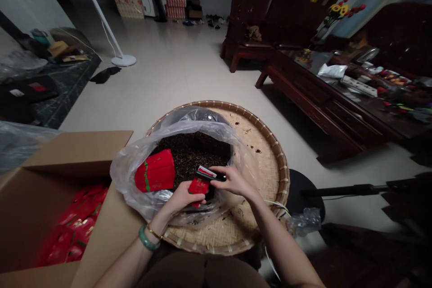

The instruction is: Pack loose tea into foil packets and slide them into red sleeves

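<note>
My left hand (187, 199) is closed on a small red packet (199, 186) with gold print. In my right hand (235, 182) is a black stapler-shaped tool (206, 172) with a white and red label, lying across the packet's upper end. Whether its jaws grip the packet I cannot make out. Both hands are over an open clear plastic bag (130, 162) of dark loose tea leaves (199, 146). A stack of flat red packets (155, 171) with a green stripe rests on the leaves, left of my hands.
Beneath the bag is a round woven bamboo tray (270, 144) with scattered leaf bits. An open cardboard box (97, 155) at left holds several red packets (76, 229). A black round stand base (305, 193) is right of the tray. Farther back are a low wooden table (313, 99) and a white stand (123, 60).
</note>
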Available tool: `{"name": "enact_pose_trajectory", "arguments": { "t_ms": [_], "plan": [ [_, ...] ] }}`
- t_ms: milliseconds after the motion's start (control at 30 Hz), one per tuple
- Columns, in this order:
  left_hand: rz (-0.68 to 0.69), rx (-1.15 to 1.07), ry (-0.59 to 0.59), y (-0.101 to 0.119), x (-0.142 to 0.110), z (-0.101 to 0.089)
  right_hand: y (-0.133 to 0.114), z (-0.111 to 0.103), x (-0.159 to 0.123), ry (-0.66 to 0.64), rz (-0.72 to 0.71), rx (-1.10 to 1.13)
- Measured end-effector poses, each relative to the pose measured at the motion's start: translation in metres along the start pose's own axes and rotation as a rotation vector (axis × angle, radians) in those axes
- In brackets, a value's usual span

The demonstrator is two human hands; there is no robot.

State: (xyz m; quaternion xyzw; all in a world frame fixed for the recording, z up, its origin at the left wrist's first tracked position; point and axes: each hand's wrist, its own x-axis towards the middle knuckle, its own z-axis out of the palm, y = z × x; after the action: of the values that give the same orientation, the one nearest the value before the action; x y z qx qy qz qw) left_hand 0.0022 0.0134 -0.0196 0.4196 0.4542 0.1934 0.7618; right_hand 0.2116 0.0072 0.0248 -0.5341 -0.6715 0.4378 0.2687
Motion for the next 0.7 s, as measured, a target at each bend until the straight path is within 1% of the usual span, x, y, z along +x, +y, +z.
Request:
{"name": "enact_pose_trajectory", "arguments": {
  "t_ms": [67, 200, 300, 400, 467, 567, 633, 700],
  "plan": [
    [-0.001, 0.006, -0.008, 0.002, -0.001, 0.0, -0.003, 0.002, 0.001, 0.001, -0.002, -0.019],
    [-0.001, 0.031, -0.021, 0.003, -0.001, -0.001, -0.005, 0.002, 0.001, 0.007, 0.011, 0.019],
    [-0.026, 0.027, -0.006, 0.002, -0.001, 0.0, -0.004, 0.002, 0.001, 0.002, 0.008, 0.013],
    [-0.012, 0.028, -0.008, 0.001, 0.0, -0.001, -0.002, 0.004, 0.0, 0.024, 0.007, 0.049],
    [-0.006, 0.034, -0.017, 0.001, 0.0, -0.002, 0.002, 0.004, -0.001, 0.078, 0.037, 0.138],
    [-0.017, 0.027, -0.02, 0.0, 0.001, -0.005, 0.01, 0.001, 0.001, 0.202, 0.124, 0.251],
    [-0.019, 0.006, -0.01, -0.001, 0.001, -0.006, 0.019, 0.0, 0.004, 0.284, 0.149, 0.189],
    [-0.019, -0.009, 0.0, -0.002, 0.001, -0.006, 0.03, 0.001, 0.009, 0.324, 0.149, 0.005]
  ]
}}
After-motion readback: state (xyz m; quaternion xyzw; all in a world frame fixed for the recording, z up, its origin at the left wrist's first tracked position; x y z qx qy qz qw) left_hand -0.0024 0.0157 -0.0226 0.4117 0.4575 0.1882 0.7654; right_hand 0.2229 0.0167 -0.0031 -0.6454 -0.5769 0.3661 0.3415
